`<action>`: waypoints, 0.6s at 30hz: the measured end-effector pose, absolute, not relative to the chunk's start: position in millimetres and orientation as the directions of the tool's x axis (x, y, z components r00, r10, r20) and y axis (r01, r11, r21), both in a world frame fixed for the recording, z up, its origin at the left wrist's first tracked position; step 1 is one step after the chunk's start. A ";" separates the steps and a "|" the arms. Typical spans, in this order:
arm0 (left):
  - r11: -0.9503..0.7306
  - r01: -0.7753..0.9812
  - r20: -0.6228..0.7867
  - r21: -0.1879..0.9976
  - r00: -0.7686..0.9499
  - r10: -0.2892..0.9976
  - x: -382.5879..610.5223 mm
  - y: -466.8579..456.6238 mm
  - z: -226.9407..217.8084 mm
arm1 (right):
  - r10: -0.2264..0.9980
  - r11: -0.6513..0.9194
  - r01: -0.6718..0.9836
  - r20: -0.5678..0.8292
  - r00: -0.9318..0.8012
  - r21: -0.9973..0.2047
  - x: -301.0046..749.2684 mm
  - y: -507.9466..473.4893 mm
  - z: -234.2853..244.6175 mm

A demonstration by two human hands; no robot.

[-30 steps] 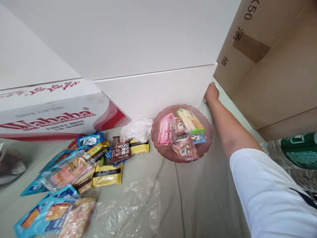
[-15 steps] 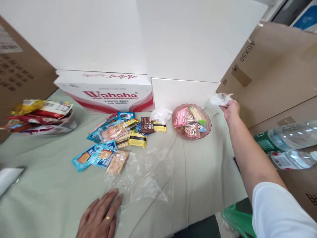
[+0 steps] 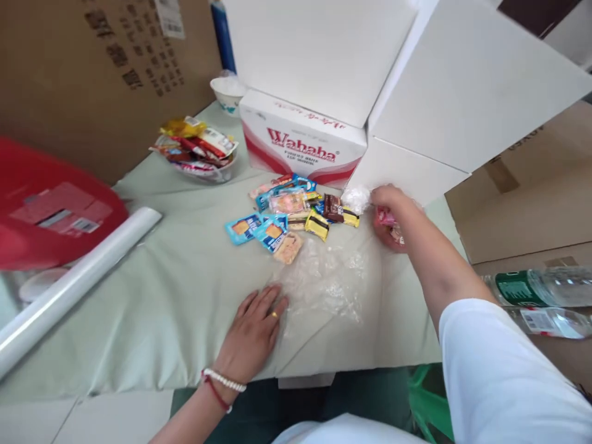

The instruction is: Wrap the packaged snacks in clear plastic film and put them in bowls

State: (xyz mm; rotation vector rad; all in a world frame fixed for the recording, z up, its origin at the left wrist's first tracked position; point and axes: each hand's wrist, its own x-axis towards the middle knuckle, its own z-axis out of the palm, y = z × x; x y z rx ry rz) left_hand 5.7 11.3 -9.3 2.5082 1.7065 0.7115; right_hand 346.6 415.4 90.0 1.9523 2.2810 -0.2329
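My left hand point(image 3: 254, 330) lies flat on the cloth with its fingers stretched out, the fingertips at the edge of a clear plastic bag point(image 3: 324, 277). My right hand point(image 3: 388, 197) reaches over the pink glass plate point(image 3: 391, 240), against a crumpled ball of clear plastic point(image 3: 356, 200). Its fingertips are hidden, so I cannot see a grip. My wrist and forearm cover much of the plate, where a pink snack packet point(image 3: 385, 216) shows. Left of the plastic ball lie a brown cocoa packet point(image 3: 333, 208), a yellow packet point(image 3: 317, 224) and several blue snack packets point(image 3: 271, 233).
A clear bowl of snacks point(image 3: 217, 172) stands back left, near a white bowl point(image 3: 227, 95). Behind the snacks stands a Wahaha carton point(image 3: 300, 145). A roll of film point(image 3: 78, 290) and a red container point(image 3: 55, 203) are at left. Plastic bottles point(image 3: 536, 288) lie at right.
My right hand has moved left from beyond the plate, where it held crumpled clear plastic, to the plastic ball. My left hand stays flat by the bag. The view has shifted left.
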 end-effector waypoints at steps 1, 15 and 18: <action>-0.379 0.873 0.349 0.308 0.267 0.898 5.7 9.8 -9.8 | 0.962 0.144 0.990 -0.237 -0.138 0.004 346.4 421.6 92.0; -0.332 0.855 0.432 0.399 0.144 0.890 8.6 -5.4 -14.2 | 0.983 0.136 0.989 0.137 -0.127 -0.059 352.1 379.3 131.6; -0.309 0.853 0.392 0.421 0.136 0.910 10.2 -6.0 -12.0 | 0.956 0.209 0.972 0.232 -0.180 -0.107 328.5 352.5 127.9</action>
